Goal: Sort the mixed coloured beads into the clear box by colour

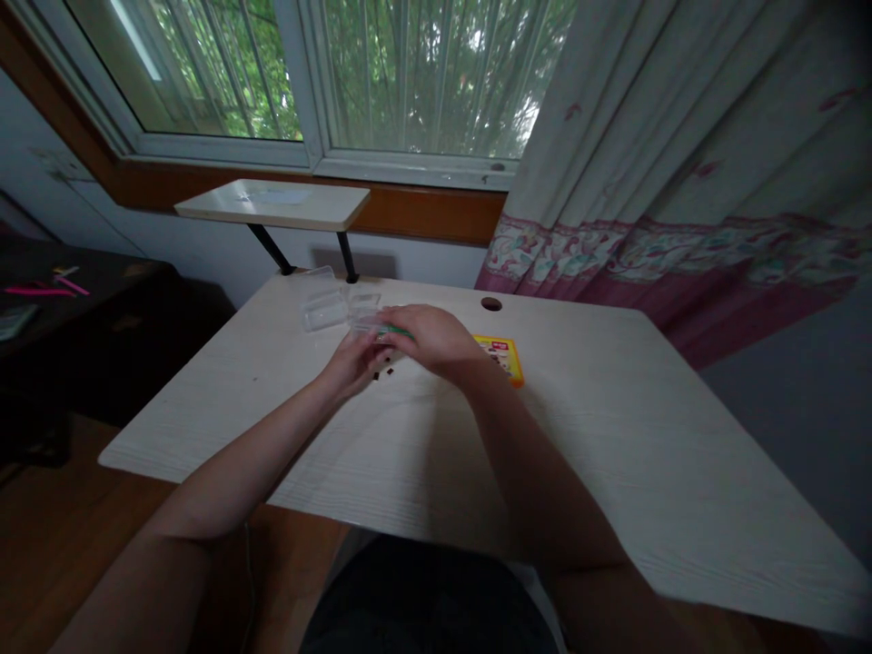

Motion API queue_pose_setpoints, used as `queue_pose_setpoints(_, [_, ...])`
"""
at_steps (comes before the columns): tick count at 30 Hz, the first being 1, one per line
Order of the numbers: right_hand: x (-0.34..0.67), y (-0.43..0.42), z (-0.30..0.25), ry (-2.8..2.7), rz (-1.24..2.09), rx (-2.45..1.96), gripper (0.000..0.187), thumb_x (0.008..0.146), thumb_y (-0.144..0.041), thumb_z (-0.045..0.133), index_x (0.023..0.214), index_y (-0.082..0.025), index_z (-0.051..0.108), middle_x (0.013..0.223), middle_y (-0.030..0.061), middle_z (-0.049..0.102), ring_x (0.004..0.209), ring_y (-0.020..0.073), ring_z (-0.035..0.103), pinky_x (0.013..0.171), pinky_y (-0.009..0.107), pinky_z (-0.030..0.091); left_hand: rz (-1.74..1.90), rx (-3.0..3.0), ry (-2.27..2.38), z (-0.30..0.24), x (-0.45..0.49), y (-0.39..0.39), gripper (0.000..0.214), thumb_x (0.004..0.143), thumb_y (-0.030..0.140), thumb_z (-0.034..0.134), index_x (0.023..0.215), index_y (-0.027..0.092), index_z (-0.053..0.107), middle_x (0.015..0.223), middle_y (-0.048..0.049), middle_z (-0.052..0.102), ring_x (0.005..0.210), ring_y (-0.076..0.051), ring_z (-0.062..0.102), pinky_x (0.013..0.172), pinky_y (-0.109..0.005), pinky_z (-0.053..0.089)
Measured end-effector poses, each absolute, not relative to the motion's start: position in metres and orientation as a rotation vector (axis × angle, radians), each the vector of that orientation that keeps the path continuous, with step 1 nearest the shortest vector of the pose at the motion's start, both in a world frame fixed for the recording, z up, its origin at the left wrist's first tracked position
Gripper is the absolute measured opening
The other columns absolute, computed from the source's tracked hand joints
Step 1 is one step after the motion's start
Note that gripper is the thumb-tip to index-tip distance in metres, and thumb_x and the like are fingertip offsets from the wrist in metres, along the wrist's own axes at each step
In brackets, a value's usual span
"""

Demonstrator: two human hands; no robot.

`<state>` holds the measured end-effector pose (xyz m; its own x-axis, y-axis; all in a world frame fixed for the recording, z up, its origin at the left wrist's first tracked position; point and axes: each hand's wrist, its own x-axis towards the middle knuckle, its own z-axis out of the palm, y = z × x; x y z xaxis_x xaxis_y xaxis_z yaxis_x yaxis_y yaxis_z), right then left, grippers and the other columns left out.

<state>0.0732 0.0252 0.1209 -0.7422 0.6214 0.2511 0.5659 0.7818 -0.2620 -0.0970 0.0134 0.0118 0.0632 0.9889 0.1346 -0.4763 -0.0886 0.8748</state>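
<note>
Over the far middle of the table, my left hand (354, 360) and my right hand (436, 334) come together around what looks like a small clear plastic bag (368, 323) with a green strip along one edge. The left fingers pinch it from below and the left. My right hand arches over it from the right, its fingertips partly hidden. A few small dark pieces (390, 371) lie on the table just beneath the hands. Behind my right wrist sits a yellow-edged box or card (508, 359) with printed pictures, partly covered by the arm.
Clear plastic containers (323, 312) stand beyond my left hand. A small raised shelf (272, 204) on black legs is fixed at the table's (613, 436) back left. There is a round cable hole (491, 304) near the back edge. A curtain (654, 200) hangs behind the right side.
</note>
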Motion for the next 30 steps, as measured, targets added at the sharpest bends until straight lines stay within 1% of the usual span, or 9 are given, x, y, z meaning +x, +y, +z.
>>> queue_pose_setpoints(4, [0.069,0.019,0.123,-2.648,0.127,-0.955,0.035,0.101,-0.030,0.040,0.127,-0.021,0.062,0.128,0.0076,0.066,0.120,0.0221,0.060,0.101,0.035,0.046,1.475,0.933,0.671,0.014,-0.093,0.014,0.055,0.065,0.061,0.079,0.100,0.021,0.064,0.103,-0.0034,0.072,0.093,-0.018,0.069,0.083,-0.029,0.057])
queue_pose_setpoints(7, [0.064,0.015,0.124,-2.669,0.006,-0.981,0.035,0.102,-0.027,0.036,0.124,-0.020,0.062,0.123,0.0087,0.069,0.114,0.0221,0.063,0.096,0.034,0.047,1.566,0.909,0.713,0.014,-0.090,0.014,0.053,0.064,0.059,0.080,0.099,0.021,0.066,0.097,-0.0024,0.072,0.085,-0.016,0.069,0.077,-0.027,0.057])
queue_pose_setpoints(10, [0.061,0.012,0.125,-2.688,-0.080,-1.036,0.034,0.101,-0.026,0.035,0.121,-0.019,0.062,0.117,0.0109,0.071,0.106,0.0234,0.066,0.089,0.035,0.048,1.614,0.895,0.785,0.014,-0.088,0.013,0.047,0.067,0.058,0.078,0.092,0.020,0.067,0.092,-0.0023,0.073,0.080,-0.016,0.069,0.072,-0.026,0.056])
queue_pose_setpoints(14, [0.062,0.010,0.128,-2.744,-0.146,-1.103,0.028,0.100,-0.028,0.040,0.113,-0.017,0.062,0.107,0.0128,0.073,0.096,0.0244,0.068,0.076,0.034,0.048,1.594,0.867,0.834,0.015,-0.085,0.011,0.044,0.070,0.057,0.075,0.087,0.019,0.067,0.081,-0.0019,0.071,0.073,-0.016,0.068,0.065,-0.026,0.055])
queue_pose_setpoints(17, [0.062,0.008,0.129,-2.758,-0.182,-1.102,0.026,0.099,-0.026,0.040,0.109,-0.016,0.062,0.105,0.0129,0.073,0.093,0.0244,0.068,0.072,0.032,0.046,1.574,0.862,0.841,0.016,-0.084,0.011,0.042,0.070,0.056,0.076,0.086,0.019,0.066,0.074,-0.0011,0.069,0.071,-0.016,0.067,0.063,-0.025,0.054])
queue_pose_setpoints(21, [0.059,0.009,0.127,-2.729,-0.184,-1.110,0.025,0.098,-0.024,0.040,0.108,-0.016,0.061,0.103,0.0128,0.073,0.090,0.0244,0.068,0.069,0.031,0.044,1.570,0.866,0.854,0.016,-0.084,0.010,0.044,0.069,0.057,0.075,0.086,0.019,0.064,0.078,-0.0012,0.070,0.072,-0.016,0.067,0.065,-0.026,0.053])
queue_pose_setpoints(25, [0.071,0.019,0.128,-2.534,-0.090,-1.231,0.031,0.102,-0.029,0.033,0.109,-0.017,0.061,0.103,0.0110,0.073,0.089,0.0222,0.067,0.073,0.029,0.042,1.557,1.021,0.790,0.015,-0.081,0.002,0.051,0.062,0.057,0.080,0.094,0.020,0.062,0.088,-0.0009,0.071,0.077,-0.016,0.067,0.066,-0.025,0.052])
queue_pose_setpoints(28, [0.086,0.028,0.131,-2.405,0.029,-1.205,0.036,0.104,-0.032,0.029,0.109,-0.018,0.062,0.104,0.0085,0.072,0.093,0.0202,0.066,0.077,0.027,0.041,1.451,1.106,0.706,0.016,-0.077,-0.004,0.061,0.060,0.061,0.081,0.100,0.020,0.062,0.101,-0.0053,0.072,0.085,-0.020,0.069,0.069,-0.028,0.052])
queue_pose_setpoints(30, [0.092,0.031,0.133,-2.352,0.097,-1.176,0.037,0.104,-0.033,0.029,0.109,-0.019,0.063,0.102,0.0067,0.073,0.094,0.0191,0.066,0.079,0.026,0.041,1.411,1.090,0.676,0.018,-0.076,-0.004,0.063,0.059,0.063,0.080,0.101,0.019,0.062,0.101,-0.0067,0.072,0.084,-0.021,0.069,0.068,-0.028,0.052])
